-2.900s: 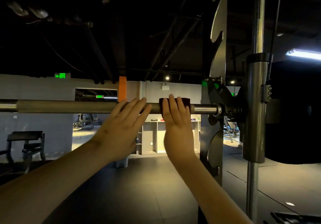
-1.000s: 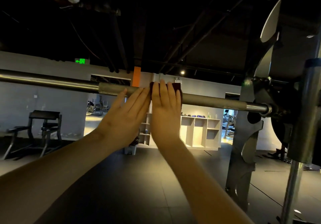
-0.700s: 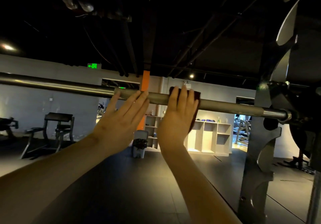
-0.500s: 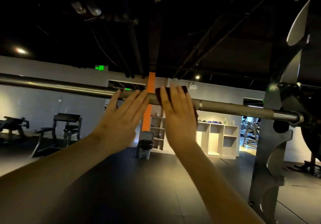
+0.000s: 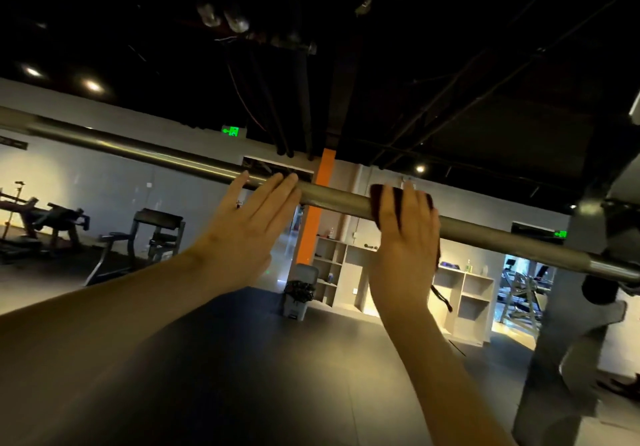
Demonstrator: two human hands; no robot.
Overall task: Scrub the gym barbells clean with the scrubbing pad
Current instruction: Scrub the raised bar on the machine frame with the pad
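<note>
A grey steel barbell (image 5: 336, 200) runs across the view from upper left down to the rack at the right. My left hand (image 5: 252, 227) lies flat against the bar with straight fingers, left of centre. My right hand (image 5: 408, 238) presses a dark red scrubbing pad (image 5: 379, 196) onto the bar, its fingers bent over the top of the pad. A corner of the pad hangs below my right palm. The two hands are apart, with bare bar between them.
The rack upright (image 5: 568, 324) stands at the right where the bar ends. Behind are an orange pillar (image 5: 313, 217), white shelves (image 5: 460, 293), a bin (image 5: 298, 290) and benches (image 5: 156, 234) on a dark floor.
My right hand has slid the pad to the right along the bar, away from my left hand. The camera has turned left and tilted, so the bar now slopes more.
</note>
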